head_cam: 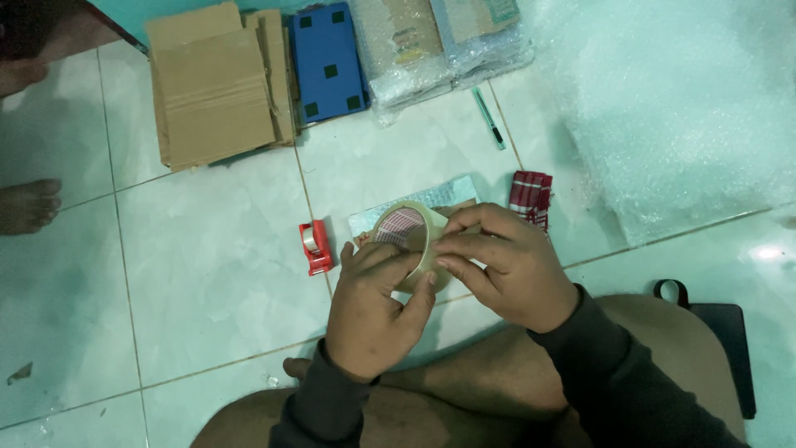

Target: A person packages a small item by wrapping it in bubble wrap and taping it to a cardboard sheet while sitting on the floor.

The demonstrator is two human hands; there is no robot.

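My left hand (371, 307) grips a roll of clear packing tape (412, 232) from below, thumb and fingers around its rim. My right hand (502, 261) pinches the roll's outer edge with thumb and forefinger. Under the roll lies a small parcel wrapped in bubble wrap (414, 203) on the tiled floor, partly hidden by both hands. I sit with my legs crossed; my knees show at the bottom of the view.
A red tape dispenser (315, 247) lies left of the parcel. Flat cardboard sheets (214, 83), a blue board (330, 60), wrapped packages (431, 41), a green pen (488, 118), a red checked cloth (531, 197), a bubble wrap sheet (672, 108). Another person's feet (26, 203) at left. A black item (730, 332) lies right.
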